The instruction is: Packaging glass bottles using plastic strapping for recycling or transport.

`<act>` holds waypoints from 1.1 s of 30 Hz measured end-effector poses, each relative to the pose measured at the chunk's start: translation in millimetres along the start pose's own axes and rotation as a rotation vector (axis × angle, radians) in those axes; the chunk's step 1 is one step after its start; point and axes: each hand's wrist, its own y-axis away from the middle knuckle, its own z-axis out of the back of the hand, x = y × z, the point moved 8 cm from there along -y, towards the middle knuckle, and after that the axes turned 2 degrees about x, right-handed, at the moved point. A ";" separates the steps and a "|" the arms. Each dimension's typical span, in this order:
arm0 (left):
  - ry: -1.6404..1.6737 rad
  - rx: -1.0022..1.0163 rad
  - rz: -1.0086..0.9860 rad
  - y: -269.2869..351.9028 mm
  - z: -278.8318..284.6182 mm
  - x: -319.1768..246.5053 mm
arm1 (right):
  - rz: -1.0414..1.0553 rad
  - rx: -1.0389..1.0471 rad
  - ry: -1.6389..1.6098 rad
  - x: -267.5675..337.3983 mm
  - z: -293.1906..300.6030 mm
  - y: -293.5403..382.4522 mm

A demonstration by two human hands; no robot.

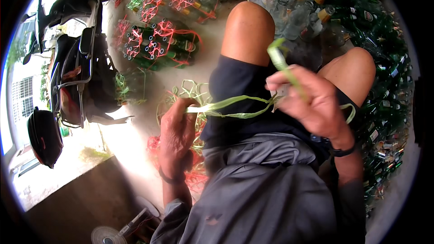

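Note:
Green plastic twine [234, 103] runs between my two hands above my lap, in two loose strands with a knotted part near the right hand. My left hand [178, 128] is closed on one end of it. Blurred by motion, my right hand [305, 98] has the twine at its fingers, and a flat green length sticks up beyond them. Clear glass bottles [288, 13] stand in front of my knees. More green twine [193, 89] and a heap of red twine [196, 176] lie on the floor beside my left hand.
Bottle bundles tied with red twine [162, 40] stand on the floor at the upper left. Green glass bottles [379, 84] are piled along the right. A parked motorcycle [74, 64] is at the left, and a fan [108, 235] at the lower left.

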 end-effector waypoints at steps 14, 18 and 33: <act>0.140 0.108 0.079 -5.0 -23.5 34.1 | -0.082 0.067 -0.214 -34.3 -33.8 -30.4; 0.081 0.180 0.142 14.2 -19.1 89.7 | -0.244 -0.116 -0.462 -36.8 10.0 -23.2; 0.200 0.118 0.324 64.4 -10.9 148.2 | 0.209 -0.512 -0.591 13.5 175.7 31.9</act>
